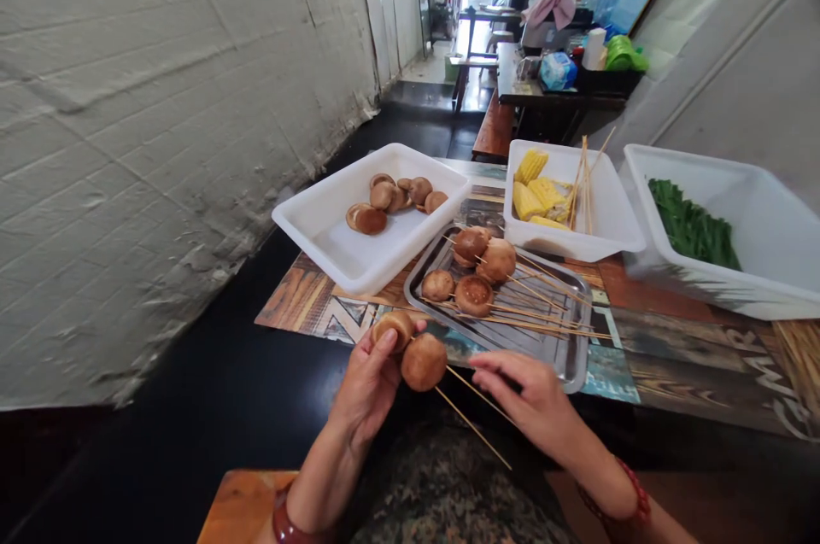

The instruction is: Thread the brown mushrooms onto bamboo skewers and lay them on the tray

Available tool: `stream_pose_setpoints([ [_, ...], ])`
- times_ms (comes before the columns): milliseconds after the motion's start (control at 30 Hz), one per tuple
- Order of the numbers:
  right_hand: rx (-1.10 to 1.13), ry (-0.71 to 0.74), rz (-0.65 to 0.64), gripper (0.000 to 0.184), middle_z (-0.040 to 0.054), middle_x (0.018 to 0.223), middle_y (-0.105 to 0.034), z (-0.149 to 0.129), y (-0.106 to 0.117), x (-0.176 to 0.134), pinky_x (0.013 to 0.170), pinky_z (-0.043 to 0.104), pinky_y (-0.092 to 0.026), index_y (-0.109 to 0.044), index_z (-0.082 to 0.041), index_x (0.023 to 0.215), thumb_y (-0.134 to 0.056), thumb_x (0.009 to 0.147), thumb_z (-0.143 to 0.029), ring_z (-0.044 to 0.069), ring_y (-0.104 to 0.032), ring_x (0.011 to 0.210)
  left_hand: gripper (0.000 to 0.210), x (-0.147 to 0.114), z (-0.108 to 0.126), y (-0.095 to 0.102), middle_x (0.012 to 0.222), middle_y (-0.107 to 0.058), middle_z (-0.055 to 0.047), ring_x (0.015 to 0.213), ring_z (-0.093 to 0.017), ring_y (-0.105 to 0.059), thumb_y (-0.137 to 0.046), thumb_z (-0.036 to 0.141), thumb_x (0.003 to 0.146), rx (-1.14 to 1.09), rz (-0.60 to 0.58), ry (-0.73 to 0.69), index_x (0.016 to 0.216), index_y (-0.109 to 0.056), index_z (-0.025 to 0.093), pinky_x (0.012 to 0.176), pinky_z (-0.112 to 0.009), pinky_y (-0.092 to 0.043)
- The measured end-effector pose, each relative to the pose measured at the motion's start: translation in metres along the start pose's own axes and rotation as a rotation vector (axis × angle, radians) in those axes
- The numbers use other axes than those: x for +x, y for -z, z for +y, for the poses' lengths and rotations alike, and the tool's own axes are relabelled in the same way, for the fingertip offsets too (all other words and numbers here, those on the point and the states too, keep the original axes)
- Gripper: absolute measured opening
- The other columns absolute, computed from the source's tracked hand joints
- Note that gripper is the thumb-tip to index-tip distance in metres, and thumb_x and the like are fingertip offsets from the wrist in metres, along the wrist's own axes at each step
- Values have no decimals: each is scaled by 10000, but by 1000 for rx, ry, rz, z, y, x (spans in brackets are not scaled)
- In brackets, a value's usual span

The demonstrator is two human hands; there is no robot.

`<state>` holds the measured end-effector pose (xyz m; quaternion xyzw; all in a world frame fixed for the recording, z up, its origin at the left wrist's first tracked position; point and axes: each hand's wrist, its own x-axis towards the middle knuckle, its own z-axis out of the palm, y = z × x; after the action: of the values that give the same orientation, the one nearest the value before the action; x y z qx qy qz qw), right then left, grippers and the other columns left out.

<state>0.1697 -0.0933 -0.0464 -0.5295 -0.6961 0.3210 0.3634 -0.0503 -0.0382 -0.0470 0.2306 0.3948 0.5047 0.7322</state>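
Observation:
My left hand (368, 383) is closed on a brown mushroom (393, 330), thumb across its cap. Against it sits a second mushroom (424, 362), round cap facing me. Two thin wooden skewers (474, 429) stick out from this pair, pointing down and right. Beside them is my right hand (522, 394), fingers stretched out and slightly apart; one skewer runs close under its thumb, and I cannot tell whether they touch. Just beyond both hands, a metal tray (573, 369) holds several skewered mushrooms (474, 295), their sticks pointing right.
A white bin (320, 258) with loose mushrooms (384, 195) stands at the left. Another white bin (615, 241) has corn pieces (541, 194) and upright skewers. Green leafy vegetables (692, 224) lie in the right bin (769, 288). More sticks (798, 365) are at the right edge.

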Motion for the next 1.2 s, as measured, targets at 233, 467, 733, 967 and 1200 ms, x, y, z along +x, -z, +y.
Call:
stream_pose_setpoints([
  [233, -601, 160, 232, 216, 117, 1076, -705, 34, 41, 27, 921, 425, -487, -693, -174, 1077, -501, 982, -203, 274, -629, 1035, 366, 4, -15, -11, 1004, -740, -112, 898, -212, -684, -804, 362, 741, -28, -29, 110, 1002, -676, 141, 828, -335, -550],
  [467, -747, 80, 129, 269, 95, 882, -723, 53, 33, 38, 740, 377, -504, -721, -172, 971, -466, 1004, -253, 260, -676, 815, 340, 3, -22, -15, 1009, -733, -121, 913, -227, -678, -762, 400, 778, -67, -76, 158, 990, -664, 153, 807, -349, -550],
  [733, -383, 132, 266, 204, 63, 891, -738, 55, 31, 24, 776, 349, -536, -702, -201, 948, -511, 993, -258, 214, -689, 844, 355, 4, -24, -12, 983, -730, -120, 899, -231, -677, -774, 405, 761, -88, -76, 137, 984, -663, 151, 779, -335, -546],
  [967, -377, 143, 308, 202, 56, 905, -744, 58, 27, 18, 754, 346, -542, -709, -210, 949, -515, 994, -240, 208, -694, 830, 326, 8, -30, -11, 1018, -730, -113, 914, -217, -674, -748, 384, 795, -123, -83, 122, 1015, -660, 160, 791, -316, -536],
  [1200, -465, 219, 314, 180, 70, 919, -737, 55, 22, 16, 834, 362, -536, -703, -193, 977, -523, 990, -199, 211, -686, 855, 354, 6, -25, -14, 1005, -735, -114, 983, -251, -670, -777, 391, 759, -122, -63, 122, 1006, -646, 173, 822, -350, -537],
])
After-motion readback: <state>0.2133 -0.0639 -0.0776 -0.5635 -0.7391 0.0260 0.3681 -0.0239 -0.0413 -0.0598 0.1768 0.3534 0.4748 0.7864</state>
